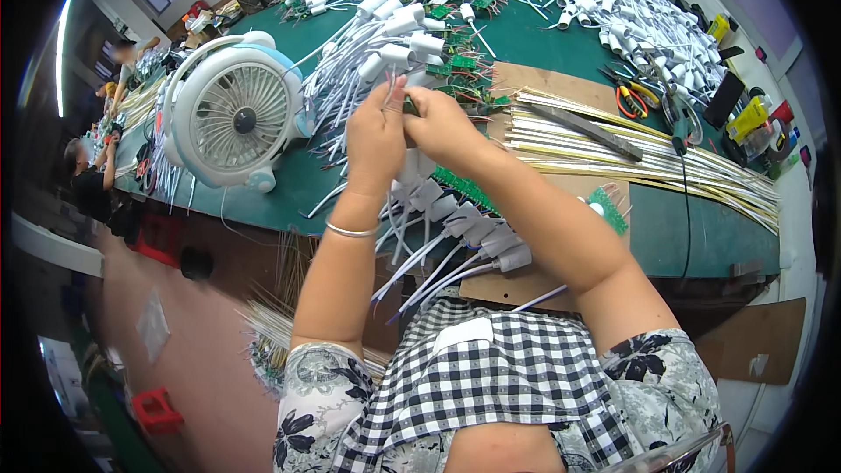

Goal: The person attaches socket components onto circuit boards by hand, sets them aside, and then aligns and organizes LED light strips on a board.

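Left hand (377, 142) and right hand (442, 127): fingers curled in, tips together; hold mostly hidden, can't tell on what. White plastic cylinders on white cables (403, 22) heaped on green flat table (561, 52), 12 o'clock of hands. Risk: tangled cables could snag, a tug dragging green rectangular circuit boards (461, 61) along. Row of the same cylinders (479, 233), 5 o'clock, near edge: bare right forearm (543, 201) could knock some off.

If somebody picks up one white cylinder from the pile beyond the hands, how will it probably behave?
The white cylinder looks smooth and round, so it may roll. Nearby cables curve slightly, so they seem springy; their overlap might cause snagging.
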Available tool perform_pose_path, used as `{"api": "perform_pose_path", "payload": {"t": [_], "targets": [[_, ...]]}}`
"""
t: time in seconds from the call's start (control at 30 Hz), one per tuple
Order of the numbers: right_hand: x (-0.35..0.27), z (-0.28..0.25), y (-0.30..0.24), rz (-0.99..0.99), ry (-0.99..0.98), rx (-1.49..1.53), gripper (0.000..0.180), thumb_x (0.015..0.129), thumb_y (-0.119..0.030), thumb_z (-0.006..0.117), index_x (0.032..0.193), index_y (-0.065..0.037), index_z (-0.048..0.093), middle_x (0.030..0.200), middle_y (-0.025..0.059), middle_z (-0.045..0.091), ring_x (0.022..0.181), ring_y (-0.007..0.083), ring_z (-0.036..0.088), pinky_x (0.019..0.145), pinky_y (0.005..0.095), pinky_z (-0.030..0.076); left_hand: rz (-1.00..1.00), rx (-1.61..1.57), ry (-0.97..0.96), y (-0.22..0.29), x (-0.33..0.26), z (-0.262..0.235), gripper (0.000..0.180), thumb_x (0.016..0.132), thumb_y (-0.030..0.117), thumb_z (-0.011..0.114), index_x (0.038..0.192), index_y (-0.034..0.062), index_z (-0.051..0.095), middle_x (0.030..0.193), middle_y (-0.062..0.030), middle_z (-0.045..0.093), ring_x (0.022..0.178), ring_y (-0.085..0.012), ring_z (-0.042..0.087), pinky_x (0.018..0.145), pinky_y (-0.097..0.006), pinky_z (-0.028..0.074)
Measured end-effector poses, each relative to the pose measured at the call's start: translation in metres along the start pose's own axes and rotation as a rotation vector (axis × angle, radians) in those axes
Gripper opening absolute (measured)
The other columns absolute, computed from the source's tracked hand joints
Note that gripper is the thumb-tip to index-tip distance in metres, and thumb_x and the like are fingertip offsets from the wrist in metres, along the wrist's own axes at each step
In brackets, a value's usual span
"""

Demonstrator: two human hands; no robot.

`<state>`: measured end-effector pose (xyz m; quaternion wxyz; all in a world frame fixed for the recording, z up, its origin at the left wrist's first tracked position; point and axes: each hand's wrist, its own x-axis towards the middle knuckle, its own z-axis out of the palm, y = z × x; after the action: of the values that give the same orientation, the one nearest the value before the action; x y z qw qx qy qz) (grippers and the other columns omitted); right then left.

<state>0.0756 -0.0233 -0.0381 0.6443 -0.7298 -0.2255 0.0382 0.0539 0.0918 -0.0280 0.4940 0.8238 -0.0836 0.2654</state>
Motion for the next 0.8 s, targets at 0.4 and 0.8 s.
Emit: {"api": "perform_pose_path", "payload": {"t": [0.4,0.8], "targets": [[0.117,-0.073,-0.042,0.178,0.551,-0.721,0.066,0.082,-0.029,0.062,0.138,-0.002,0.039,0.135,0.0249,0.046,0.127,0.0387,0.042,0.099,0.0455,0.041,0.402,0.493,-0.457,-0.045,0.205,0.009,0.08,0.087,0.031,0.063,0.15,0.0089,0.019,0.133,-0.0306,0.048,0.123,-0.0379,0.049,0.104,-0.038,0.037],[-0.181,-0.185,0.008,0.393,0.186,-0.62,0.031,0.088,-0.02,0.061,0.112,0.0,0.062,0.101,0.0149,0.067,0.09,0.0244,0.064,0.078,0.0353,0.05,0.843,0.363,0.029,-0.015,0.114,0.013,0.03,0.09,0.025,0.059,0.113,0.006,0.063,0.108,-0.0151,0.067,0.1,-0.0336,0.062,0.088,-0.038,0.047]]}}
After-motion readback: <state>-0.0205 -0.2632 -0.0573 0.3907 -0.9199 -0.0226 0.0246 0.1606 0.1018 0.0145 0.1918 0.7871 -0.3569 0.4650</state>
